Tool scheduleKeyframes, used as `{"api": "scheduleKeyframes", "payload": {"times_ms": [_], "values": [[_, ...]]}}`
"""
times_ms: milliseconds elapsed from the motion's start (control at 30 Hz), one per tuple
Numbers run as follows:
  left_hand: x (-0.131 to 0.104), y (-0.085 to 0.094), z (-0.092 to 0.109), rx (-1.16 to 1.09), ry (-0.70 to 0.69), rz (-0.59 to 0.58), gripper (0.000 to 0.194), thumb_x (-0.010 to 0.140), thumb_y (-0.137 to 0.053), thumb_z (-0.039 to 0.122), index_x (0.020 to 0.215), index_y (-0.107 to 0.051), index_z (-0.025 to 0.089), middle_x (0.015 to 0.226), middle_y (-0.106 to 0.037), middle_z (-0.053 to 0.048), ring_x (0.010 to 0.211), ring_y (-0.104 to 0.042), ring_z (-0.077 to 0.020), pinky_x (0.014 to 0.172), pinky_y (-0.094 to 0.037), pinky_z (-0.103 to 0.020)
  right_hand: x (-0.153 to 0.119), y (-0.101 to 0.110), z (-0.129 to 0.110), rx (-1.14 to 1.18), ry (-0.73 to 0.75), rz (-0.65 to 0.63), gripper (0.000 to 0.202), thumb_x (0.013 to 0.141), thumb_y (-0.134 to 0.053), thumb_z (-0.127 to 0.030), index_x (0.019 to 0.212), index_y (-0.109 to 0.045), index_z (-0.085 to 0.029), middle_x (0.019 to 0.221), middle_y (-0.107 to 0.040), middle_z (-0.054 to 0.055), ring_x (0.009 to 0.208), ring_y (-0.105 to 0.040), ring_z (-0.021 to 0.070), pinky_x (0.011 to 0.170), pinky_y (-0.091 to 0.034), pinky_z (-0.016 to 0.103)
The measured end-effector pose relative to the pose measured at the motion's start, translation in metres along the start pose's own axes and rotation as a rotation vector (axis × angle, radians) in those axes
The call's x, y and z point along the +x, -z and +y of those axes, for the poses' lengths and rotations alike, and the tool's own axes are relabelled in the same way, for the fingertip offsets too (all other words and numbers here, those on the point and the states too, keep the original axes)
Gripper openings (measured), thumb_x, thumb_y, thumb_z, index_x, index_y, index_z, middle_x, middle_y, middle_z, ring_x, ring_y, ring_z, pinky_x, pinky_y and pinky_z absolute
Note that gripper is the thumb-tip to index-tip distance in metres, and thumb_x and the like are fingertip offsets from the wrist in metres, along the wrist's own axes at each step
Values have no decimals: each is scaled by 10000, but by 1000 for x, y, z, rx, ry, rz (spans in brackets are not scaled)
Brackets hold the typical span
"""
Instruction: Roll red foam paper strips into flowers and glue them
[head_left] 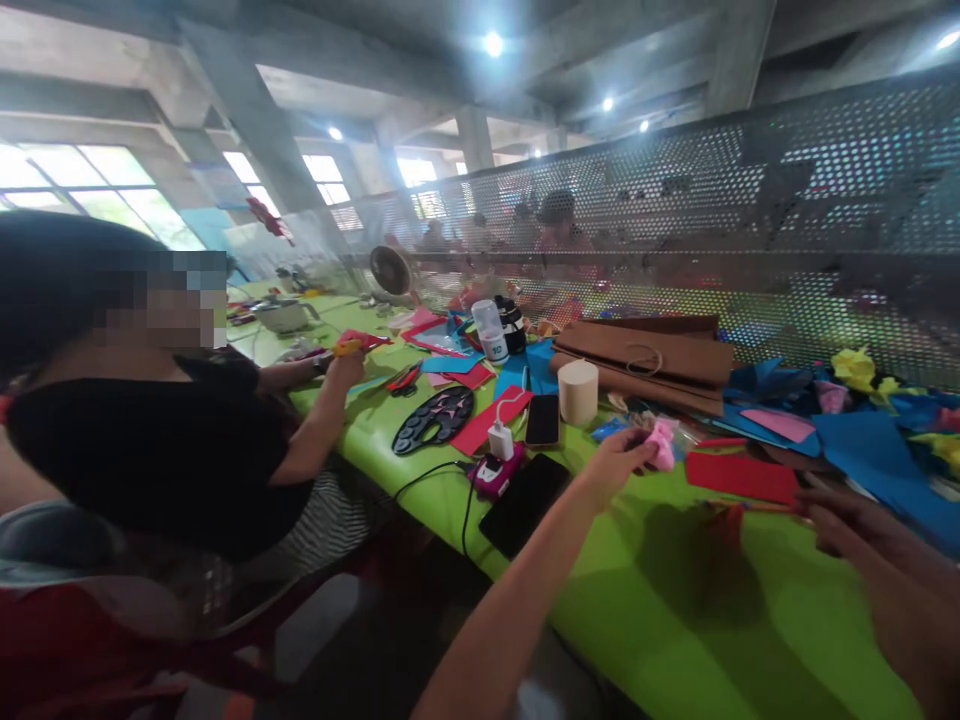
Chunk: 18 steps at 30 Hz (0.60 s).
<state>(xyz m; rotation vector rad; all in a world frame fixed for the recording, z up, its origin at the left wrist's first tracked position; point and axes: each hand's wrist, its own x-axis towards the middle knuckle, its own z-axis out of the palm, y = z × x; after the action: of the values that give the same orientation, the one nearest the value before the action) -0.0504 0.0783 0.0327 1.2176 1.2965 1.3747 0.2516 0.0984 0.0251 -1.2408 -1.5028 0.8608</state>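
Pinched between the fingers of my left hand (619, 456) is a small crumpled pink piece (664, 444), held above the green table (600, 610). My right hand (847, 525), at the right edge, has its fingers closed around the end of a thin stick (757, 506) that points left. An orange-red piece (726, 526) hangs at the stick's far end, blurred. Behind the stick lies a flat red piece (742, 478). A white roll (578, 392) stands upright beyond my left hand.
A phone (542, 420), a dark tablet (525, 505), a magenta power strip (496, 470) with cables and a black palette (433, 420) lie to the left. Brown sheets (645, 362) and blue paper (885, 465) line the back. A person (150, 440) sits at the left.
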Motion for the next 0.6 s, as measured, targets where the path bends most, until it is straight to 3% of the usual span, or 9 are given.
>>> {"api": "scheduleKeyframes", "payload": {"times_ms": [167,300,400,467,600], "values": [[-14,-48,2,-180,44,-246,569,741,-823,646,992,-726,145,902,-703,-56,816,-612,-160,792,-463,-289,-8,-14,-15,125,-76,-138,582,728,-844,-605,1209,-758,-289,1093,-787,54,891,-692,251,731,-557,337],[-24,-74,4,-151,43,-322,489,778,-811,599,945,-704,152,907,-687,-50,847,-598,-177,847,-451,-315,-11,-19,-18,162,-73,-165,431,722,-872,-566,968,-794,-221,814,-742,30,753,-664,208,661,-537,292],[-31,-82,6,-138,-8,-326,457,867,-733,604,1017,-703,173,997,-693,-62,950,-609,-200,917,-457,-324,-12,-19,-20,129,-3,-137,342,759,-845,-561,769,-774,-227,630,-649,-7,584,-570,163,523,-463,265],[-34,-84,5,-170,-31,-334,497,893,-707,621,1135,-686,187,1087,-691,-77,1011,-612,-211,947,-464,-329,-12,-19,-21,105,36,-124,335,771,-835,-560,732,-766,-235,600,-637,-13,547,-551,160,489,-447,266],[-39,-85,-3,-131,-26,-312,541,848,-777,583,1189,-650,183,1086,-674,-77,965,-601,-205,891,-472,-321,-15,-20,-19,37,68,-66,343,781,-840,-553,899,-794,-234,747,-736,12,613,-628,177,537,-502,279]]}}
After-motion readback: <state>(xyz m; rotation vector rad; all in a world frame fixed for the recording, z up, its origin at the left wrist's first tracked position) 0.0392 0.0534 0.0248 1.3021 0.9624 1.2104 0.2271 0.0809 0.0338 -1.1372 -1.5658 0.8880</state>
